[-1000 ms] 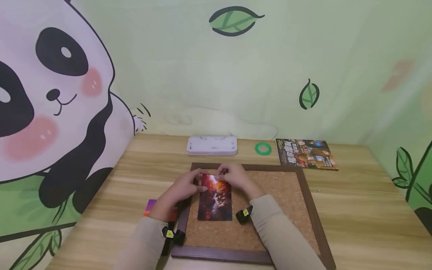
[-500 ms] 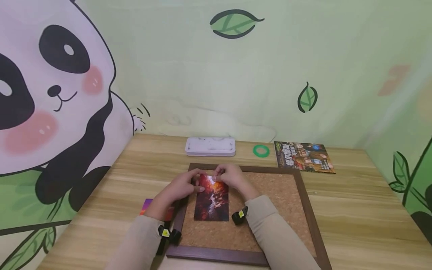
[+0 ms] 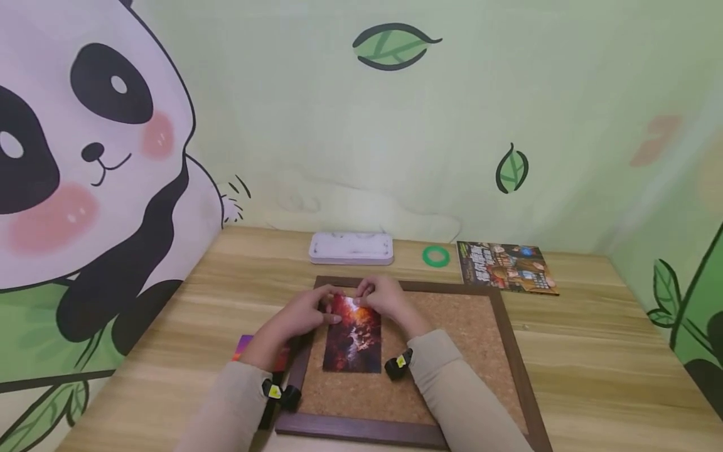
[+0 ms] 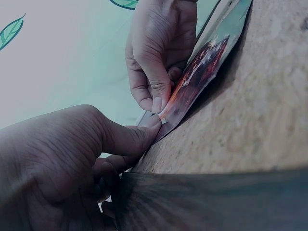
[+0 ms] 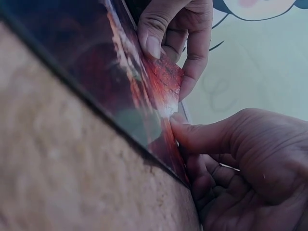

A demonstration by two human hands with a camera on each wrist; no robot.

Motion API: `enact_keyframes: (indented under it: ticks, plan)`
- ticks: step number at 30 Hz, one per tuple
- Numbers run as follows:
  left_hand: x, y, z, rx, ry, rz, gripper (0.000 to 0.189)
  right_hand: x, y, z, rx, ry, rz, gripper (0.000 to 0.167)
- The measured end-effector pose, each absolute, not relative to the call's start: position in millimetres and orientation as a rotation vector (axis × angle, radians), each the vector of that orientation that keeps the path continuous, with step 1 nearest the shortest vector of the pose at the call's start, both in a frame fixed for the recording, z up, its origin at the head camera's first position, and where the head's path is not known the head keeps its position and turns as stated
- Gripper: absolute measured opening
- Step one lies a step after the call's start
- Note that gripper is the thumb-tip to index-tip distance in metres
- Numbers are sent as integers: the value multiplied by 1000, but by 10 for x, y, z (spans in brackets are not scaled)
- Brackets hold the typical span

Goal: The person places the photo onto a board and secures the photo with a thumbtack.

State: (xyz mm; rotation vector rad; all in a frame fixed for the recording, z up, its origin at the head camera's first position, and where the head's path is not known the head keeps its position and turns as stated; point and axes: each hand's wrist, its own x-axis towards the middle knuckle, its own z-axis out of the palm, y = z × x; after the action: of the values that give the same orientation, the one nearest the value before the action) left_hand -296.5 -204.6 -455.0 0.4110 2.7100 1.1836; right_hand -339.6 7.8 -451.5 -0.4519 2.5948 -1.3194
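Note:
A dark red and orange photo card [image 3: 353,339] lies upright on the left part of a cork board [image 3: 452,351] with a dark wooden frame. My left hand [image 3: 324,311] pinches the card's top left corner, thumb on its face [image 5: 154,45]. My right hand [image 3: 364,298] pinches the top edge just beside it, its thumb tip [image 5: 179,126] on the card's edge. The top of the photo card [image 4: 202,72] is lifted slightly off the cork. Both hands nearly touch each other at the board's far edge.
Behind the board on the wooden table sit a white flat case [image 3: 351,248], a green ring [image 3: 436,255] and a printed booklet [image 3: 506,267]. A purple and orange card [image 3: 246,345] peeks out beneath my left wrist. Painted walls close off the left, back and right.
Both hands stay at the card's top edge. The head view has dipped slightly; nothing else has visibly moved.

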Motion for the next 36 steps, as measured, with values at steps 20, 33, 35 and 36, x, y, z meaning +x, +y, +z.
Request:
enact_keyframes:
  ticks: [20,33,35,36]
  plan:
    - [-2945,-2037,-4639,418,2725,1185,35,-3363,79,-4611,-440,2598,-1304,6]
    - [-3019,-2046,-4498,452,2800,1052,33,-3394,96,-4492,-500,2629,-1273,7]
    - [-3015,-2091,-4445,429,2816,1003,33,-3380,102,-4498,-511,2622,-1291,7]
    - [-3018,-2139,-4406,424,2824,986,32,-3374,105,-4505,-513,2619,-1298,8]
